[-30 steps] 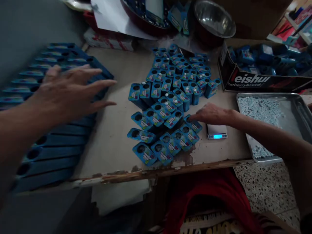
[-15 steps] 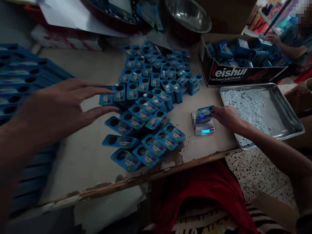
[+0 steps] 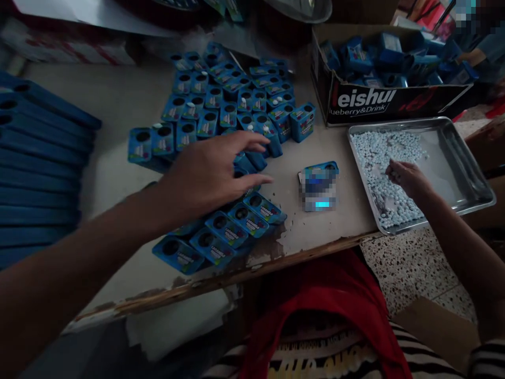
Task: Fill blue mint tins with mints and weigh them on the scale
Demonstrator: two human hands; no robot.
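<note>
Most of the small blue boxes [image 3: 221, 105] stand packed together on the surface [image 3: 118, 105]; a few at the far end show white pellets in their round holes, while the near rows look empty, so by my guess most of the filling is left. One box [image 3: 321, 176] sits apart on the little scale. My left hand [image 3: 209, 173] stretches across the cluster, palm down, fingers spread flat and gripping nothing, resting just over the middle rows. My right hand [image 3: 406, 176] reaches into the metal tray [image 3: 479, 197], fingers curled among the pale pellets [image 3: 379, 152]; whether they have pinched any I cannot tell.
</note>
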